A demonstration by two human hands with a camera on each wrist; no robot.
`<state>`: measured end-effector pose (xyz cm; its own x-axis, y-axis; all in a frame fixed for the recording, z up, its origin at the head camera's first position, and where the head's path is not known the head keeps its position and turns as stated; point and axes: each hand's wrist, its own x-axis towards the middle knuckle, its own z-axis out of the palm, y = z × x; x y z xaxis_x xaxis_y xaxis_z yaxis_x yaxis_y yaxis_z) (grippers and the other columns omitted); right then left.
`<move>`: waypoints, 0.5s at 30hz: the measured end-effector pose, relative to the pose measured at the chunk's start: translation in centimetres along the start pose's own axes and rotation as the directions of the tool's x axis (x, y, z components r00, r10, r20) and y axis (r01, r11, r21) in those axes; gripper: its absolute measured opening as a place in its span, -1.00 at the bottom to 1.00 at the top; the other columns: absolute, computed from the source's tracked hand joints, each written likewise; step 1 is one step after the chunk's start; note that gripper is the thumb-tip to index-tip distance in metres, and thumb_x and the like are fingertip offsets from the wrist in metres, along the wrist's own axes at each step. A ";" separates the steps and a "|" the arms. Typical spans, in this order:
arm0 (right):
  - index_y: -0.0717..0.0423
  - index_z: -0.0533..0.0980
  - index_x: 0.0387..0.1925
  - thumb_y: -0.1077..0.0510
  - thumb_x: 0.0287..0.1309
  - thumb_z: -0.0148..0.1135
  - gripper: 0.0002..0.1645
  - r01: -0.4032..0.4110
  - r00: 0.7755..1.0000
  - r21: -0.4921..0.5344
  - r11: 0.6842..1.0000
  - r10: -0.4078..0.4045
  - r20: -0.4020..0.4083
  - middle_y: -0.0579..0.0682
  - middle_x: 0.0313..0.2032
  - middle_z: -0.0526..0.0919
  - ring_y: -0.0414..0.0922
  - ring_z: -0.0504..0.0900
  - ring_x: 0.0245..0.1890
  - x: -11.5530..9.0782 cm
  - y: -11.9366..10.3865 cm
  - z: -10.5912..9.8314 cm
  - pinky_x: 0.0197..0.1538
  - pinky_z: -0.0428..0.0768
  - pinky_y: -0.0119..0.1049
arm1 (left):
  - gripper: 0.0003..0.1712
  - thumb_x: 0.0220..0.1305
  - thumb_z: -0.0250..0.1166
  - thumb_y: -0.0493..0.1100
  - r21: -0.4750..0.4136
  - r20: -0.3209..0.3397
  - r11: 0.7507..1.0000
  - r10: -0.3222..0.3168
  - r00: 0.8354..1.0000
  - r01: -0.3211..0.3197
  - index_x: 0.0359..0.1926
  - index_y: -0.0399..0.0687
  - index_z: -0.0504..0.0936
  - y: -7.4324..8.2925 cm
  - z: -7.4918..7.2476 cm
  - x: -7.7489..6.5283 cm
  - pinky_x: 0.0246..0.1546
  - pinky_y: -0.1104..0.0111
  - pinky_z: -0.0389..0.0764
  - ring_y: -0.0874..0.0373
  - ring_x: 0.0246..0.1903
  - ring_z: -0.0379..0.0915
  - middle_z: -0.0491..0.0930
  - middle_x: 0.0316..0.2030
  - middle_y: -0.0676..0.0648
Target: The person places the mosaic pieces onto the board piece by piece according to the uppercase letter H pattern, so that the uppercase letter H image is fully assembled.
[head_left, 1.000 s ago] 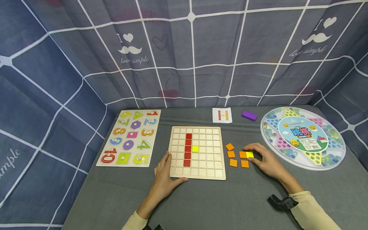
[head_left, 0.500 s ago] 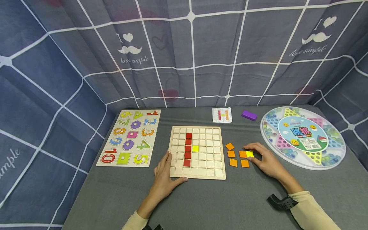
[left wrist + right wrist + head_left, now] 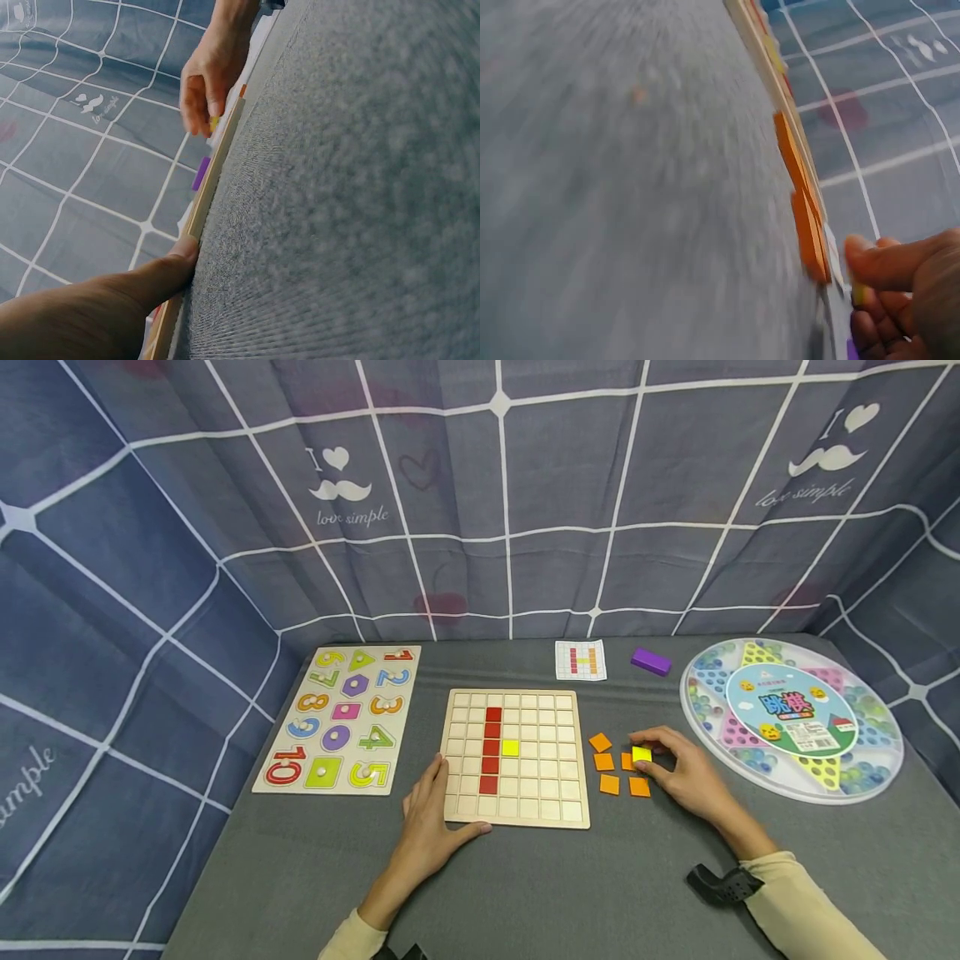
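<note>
In the head view a wooden grid board [image 3: 547, 785] lies mid-table, with a column of red tiles [image 3: 491, 747] and one yellow tile [image 3: 510, 748] beside it. My left hand [image 3: 427, 814] rests at its lower left corner, fingers straight along the left side and thumb on the front edge. To the right, my right hand [image 3: 686, 772] pinches a second yellow tile [image 3: 641, 753] between thumb and fingers. That tile overlaps one of several loose orange tiles [image 3: 609, 785]. In the right wrist view the thumb and curled fingers [image 3: 885, 262] partly hide the pinched tile.
A printed pattern card [image 3: 581, 661] and a purple block [image 3: 651, 662] lie behind the board. On the left is a number-and-shape puzzle board [image 3: 348, 693]. A round Chinese checkers board [image 3: 697, 693] lies at the right. Grid-patterned curtains [image 3: 555, 485] hang at the back and sides.
My right hand has picked the yellow tile up from beside an orange tile and moved slightly left with it. The left hand and the grid board stay where they were.
</note>
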<state>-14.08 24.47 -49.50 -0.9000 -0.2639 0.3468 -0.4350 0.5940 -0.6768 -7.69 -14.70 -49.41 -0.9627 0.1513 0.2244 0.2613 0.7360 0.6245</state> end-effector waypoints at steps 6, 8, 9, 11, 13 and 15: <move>0.10 0.61 -0.02 0.34 0.04 0.43 -0.58 0.038 0.998 0.078 0.996 -0.041 0.041 -0.07 -0.09 0.65 -0.22 0.57 -0.16 2.6 -2.7 2.5 -0.07 0.50 -0.49 | 0.32 -0.18 0.60 0.17 0.016 -0.004 1.000 -0.003 1.000 0.003 0.44 -0.40 0.13 0.0 -0.1 -0.1 0.10 -0.09 0.10 -0.28 0.35 0.12 0.08 0.45 -0.36; 0.11 0.61 -0.04 0.35 0.02 0.44 -0.59 0.048 0.997 0.105 0.993 -0.054 0.053 -0.08 -0.10 0.65 -0.21 0.58 -0.17 3.4 -3.7 3.7 -0.09 0.52 -0.44 | 0.32 -0.19 0.60 0.18 0.024 -0.007 1.000 -0.002 1.000 0.002 0.44 -0.39 0.14 0.0 -0.1 -0.1 0.10 -0.09 0.11 -0.27 0.35 0.13 0.09 0.45 -0.35; 0.12 0.62 -0.04 0.35 0.01 0.44 -0.59 0.050 0.997 0.125 0.991 -0.057 0.060 -0.08 -0.10 0.65 -0.19 0.58 -0.18 3.8 -4.2 4.3 -0.11 0.53 -0.42 | 0.32 -0.19 0.60 0.18 0.027 -0.007 1.000 -0.002 1.000 0.002 0.44 -0.39 0.14 0.0 -0.1 -0.1 0.10 -0.08 0.12 -0.26 0.35 0.13 0.10 0.45 -0.35; 0.14 0.62 -0.06 0.35 0.00 0.45 -0.60 0.054 0.996 0.148 0.987 -0.064 0.067 -0.07 -0.11 0.66 -0.17 0.58 -0.19 4.6 -5.0 5.4 -0.11 0.53 -0.35 | 0.32 -0.19 0.61 0.18 0.024 -0.009 1.000 -0.003 1.000 0.003 0.44 -0.38 0.14 0.1 -0.2 -0.1 0.10 -0.08 0.13 -0.25 0.35 0.13 0.10 0.45 -0.34; 0.15 0.63 -0.08 0.35 0.01 0.45 -0.63 0.040 0.995 0.183 0.982 -0.056 0.082 -0.07 -0.11 0.66 -0.14 0.59 -0.16 5.4 -5.8 6.4 -0.08 0.55 -0.31 | 0.32 -0.20 0.61 0.18 0.024 -0.009 1.000 -0.005 1.000 0.005 0.44 -0.37 0.15 0.1 -0.2 -0.1 0.10 -0.07 0.13 -0.25 0.35 0.14 0.10 0.45 -0.34; 0.15 0.63 -0.09 0.36 0.02 0.44 -0.64 0.027 0.994 0.210 0.977 -0.049 0.098 -0.06 -0.11 0.67 -0.12 0.59 -0.13 6.0 -6.3 7.3 -0.03 0.56 -0.27 | 0.32 -0.20 0.61 0.18 0.028 -0.007 1.000 -0.007 1.000 0.007 0.45 -0.37 0.14 0.2 -0.2 -0.1 0.09 -0.07 0.14 -0.25 0.34 0.14 0.10 0.45 -0.33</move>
<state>-16.96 13.56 -47.88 -0.8761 -0.3661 0.3138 -0.4553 0.4137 -0.7884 -7.51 -14.71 -49.23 -0.9640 0.1412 0.2254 0.2520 0.7555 0.6047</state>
